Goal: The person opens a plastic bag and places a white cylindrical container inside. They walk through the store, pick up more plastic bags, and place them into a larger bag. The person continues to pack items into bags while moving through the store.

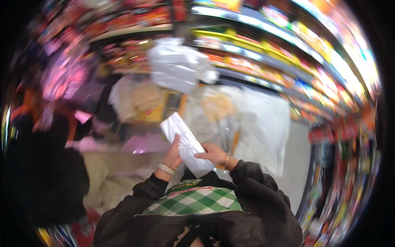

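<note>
A flat, white, slightly crinkled packet (187,143) is held tilted in front of my body, its upper end pointing to the left. My left hand (173,152) grips its left edge, with the thumb lying along the front. On the other side, my right hand (213,154) pinches the lower right part between thumb and fingers. Whether the packet is a folded bag or a wrapped item I cannot tell. Beyond it sits a clear plastic bag (217,108) with pale yellow contents, too blurred to name.
A white plastic bundle (174,64) stands before stocked shelves (247,46). Left of centre is a yellow carton (151,112). White plastic sheeting (265,123) covers the floor at right. A person in dark clothing (46,182) is close on my left, near pink plastic bags (68,74).
</note>
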{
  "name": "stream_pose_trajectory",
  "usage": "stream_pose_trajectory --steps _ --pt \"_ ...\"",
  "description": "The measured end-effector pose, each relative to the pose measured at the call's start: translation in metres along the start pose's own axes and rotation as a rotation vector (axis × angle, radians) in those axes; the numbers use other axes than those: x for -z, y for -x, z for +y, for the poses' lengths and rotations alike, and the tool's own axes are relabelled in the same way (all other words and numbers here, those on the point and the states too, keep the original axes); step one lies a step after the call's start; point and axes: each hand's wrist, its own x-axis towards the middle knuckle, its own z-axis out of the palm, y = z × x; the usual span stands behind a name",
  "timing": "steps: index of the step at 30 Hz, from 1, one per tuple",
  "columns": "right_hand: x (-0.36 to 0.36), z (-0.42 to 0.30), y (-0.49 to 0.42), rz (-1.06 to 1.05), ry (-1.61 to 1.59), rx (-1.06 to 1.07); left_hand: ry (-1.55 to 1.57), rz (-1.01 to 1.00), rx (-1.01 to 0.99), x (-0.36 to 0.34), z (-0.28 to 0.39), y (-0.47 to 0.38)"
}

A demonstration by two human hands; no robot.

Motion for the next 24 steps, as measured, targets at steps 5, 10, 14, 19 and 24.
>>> stream_pose_trajectory --steps 5,10,14,19,24 --pt "-0.033 0.052 0.105 0.635 -0.192 0.130 -0.338 -0.105 0.333 -0.051 -0.079 -0.036" --pt "-0.055 0.065 0.184 1.094 0.390 -0.267 -0.639 -0.393 0.461 -0.105 -0.172 -0.019" --pt "-0.060 0.081 0.258 1.397 0.353 -0.256 -0.672 -0.613 0.739 -0.166 -0.260 -0.009" --pt "-0.078 0.118 0.402 1.929 0.257 -0.335 -0.560 -0.786 0.964 -0.228 -0.398 0.057" --pt "-0.085 0.160 0.517 1.853 -0.308 -0.408 -0.787 -0.931 0.990 -0.273 -0.526 0.111"
